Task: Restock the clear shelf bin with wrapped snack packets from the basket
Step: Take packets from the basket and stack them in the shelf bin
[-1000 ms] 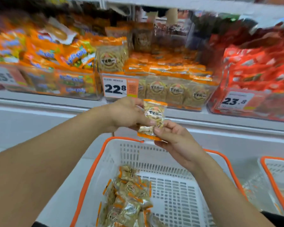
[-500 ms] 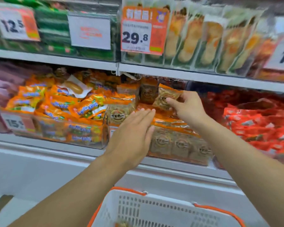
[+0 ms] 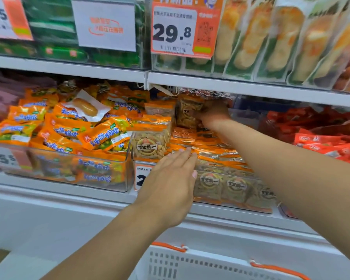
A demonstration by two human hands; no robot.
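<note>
The clear shelf bin (image 3: 226, 201) on the middle shelf holds rows of tan snack packets with orange trim. My right hand (image 3: 212, 116) reaches deep into the back of the bin and holds one such snack packet (image 3: 187, 113) upright against the stack there. My left hand (image 3: 170, 182) hovers flat, fingers straight, in front of the bin's left front corner and price tag, holding nothing. Only the far rim of the white basket (image 3: 200, 261) with orange handles shows at the bottom; its contents are out of view.
A neighbouring clear bin (image 3: 69, 170) of orange packets sits to the left, red packets (image 3: 321, 138) to the right. The upper shelf edge (image 3: 251, 87) hangs low just above my right hand. A 29.8 price tag (image 3: 182, 29) hangs above.
My right hand carried the packet from above the basket up and into the back of the bin. My left hand let go of it and now hovers flat before the bin.
</note>
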